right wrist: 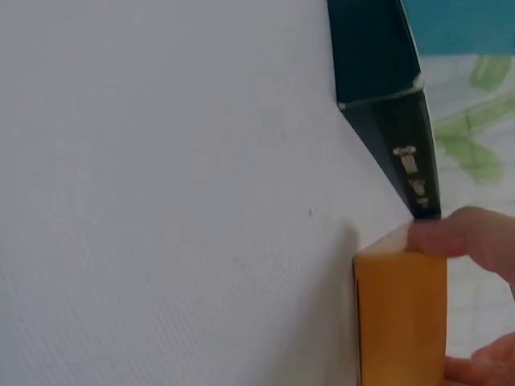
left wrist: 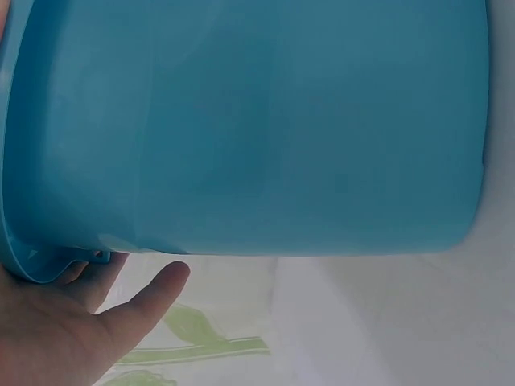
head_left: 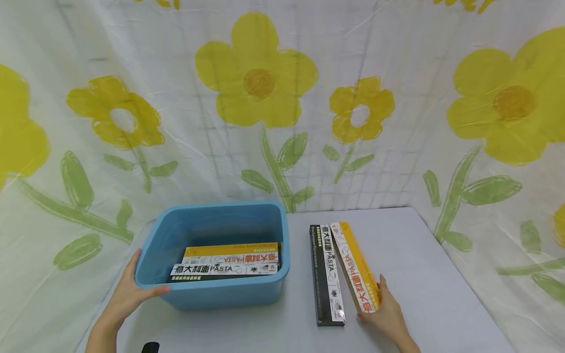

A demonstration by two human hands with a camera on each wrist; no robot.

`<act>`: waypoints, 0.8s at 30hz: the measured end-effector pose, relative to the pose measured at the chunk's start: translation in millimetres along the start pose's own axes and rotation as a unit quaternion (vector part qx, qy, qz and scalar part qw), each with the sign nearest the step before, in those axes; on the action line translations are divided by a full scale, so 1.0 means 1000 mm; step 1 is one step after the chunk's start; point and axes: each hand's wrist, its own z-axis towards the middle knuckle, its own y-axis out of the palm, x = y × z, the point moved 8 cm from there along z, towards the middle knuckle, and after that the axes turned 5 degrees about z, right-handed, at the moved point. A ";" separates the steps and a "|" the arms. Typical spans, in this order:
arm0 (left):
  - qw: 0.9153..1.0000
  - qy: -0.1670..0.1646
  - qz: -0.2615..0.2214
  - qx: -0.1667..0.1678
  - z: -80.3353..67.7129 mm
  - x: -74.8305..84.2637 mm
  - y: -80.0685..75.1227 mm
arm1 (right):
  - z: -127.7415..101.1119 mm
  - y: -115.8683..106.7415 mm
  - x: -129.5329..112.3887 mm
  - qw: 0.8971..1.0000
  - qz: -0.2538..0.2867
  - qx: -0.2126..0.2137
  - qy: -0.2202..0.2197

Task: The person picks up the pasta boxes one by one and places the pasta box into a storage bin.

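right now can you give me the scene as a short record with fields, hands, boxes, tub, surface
left hand: rests on the near left corner of the blue tub, fingers fairly straight
right hand: grips the near end of the yellow pasta box
blue tub: on the table, left side, two pasta boxes lying inside
yellow pasta box: on the table right of the tub
black pasta box: flat on the table, beside the yellow one on its left
table: pale grey
backdrop: white sheet with yellow flowers

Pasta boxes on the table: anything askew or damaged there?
No damage shows. The yellow pasta box, gripped by the right hand, lies slightly skewed against the black pasta box, diverging toward the near end.
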 end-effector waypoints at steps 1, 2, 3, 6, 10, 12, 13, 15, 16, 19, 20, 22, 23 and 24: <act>1.000 0.004 -0.001 0.001 0.000 0.001 0.000 | 0.002 -0.005 0.002 1.000 -0.010 0.010 0.004; 1.000 0.006 -0.001 0.001 0.000 0.001 0.000 | 0.003 -0.009 0.005 1.000 -0.017 0.017 0.011; 1.000 0.007 -0.002 0.001 0.000 0.002 0.000 | 0.005 -0.012 0.009 0.999 -0.023 0.021 0.019; 1.000 0.014 -0.003 0.003 -0.001 0.003 0.000 | 0.009 -0.017 0.017 0.998 -0.031 0.024 0.041; 1.000 0.016 -0.010 0.003 -0.002 0.004 0.001 | 0.015 -0.015 0.025 0.997 -0.035 0.023 0.058; 1.000 0.014 -0.010 0.003 -0.001 0.004 0.001 | 0.017 -0.012 0.028 0.997 -0.033 0.030 0.061; 1.000 0.013 -0.010 0.002 -0.001 0.004 0.002 | 0.017 -0.011 0.028 0.997 -0.031 0.035 0.060; 1.000 0.010 -0.008 0.001 0.000 0.002 0.002 | 0.017 -0.010 0.029 0.997 -0.032 0.049 0.056; 1.000 0.011 -0.007 0.001 0.000 0.002 0.002 | 0.017 -0.011 0.030 0.996 -0.030 0.058 0.054; 1.000 0.013 -0.009 0.001 -0.001 0.002 0.003 | 0.017 -0.012 0.030 0.996 -0.023 0.071 0.058; 1.000 0.015 -0.010 0.002 -0.001 0.002 0.002 | 0.017 -0.013 0.029 0.995 -0.021 0.073 0.061; 1.000 0.018 -0.011 0.003 -0.001 0.003 0.002 | 0.017 -0.013 0.029 0.995 -0.013 0.077 0.069; 1.000 0.019 -0.011 0.003 -0.001 0.003 0.001 | 0.017 -0.013 0.029 0.994 -0.008 0.078 0.074; 1.000 0.018 -0.009 0.004 -0.001 0.003 0.001 | 0.017 -0.013 0.028 0.994 -0.002 0.081 0.077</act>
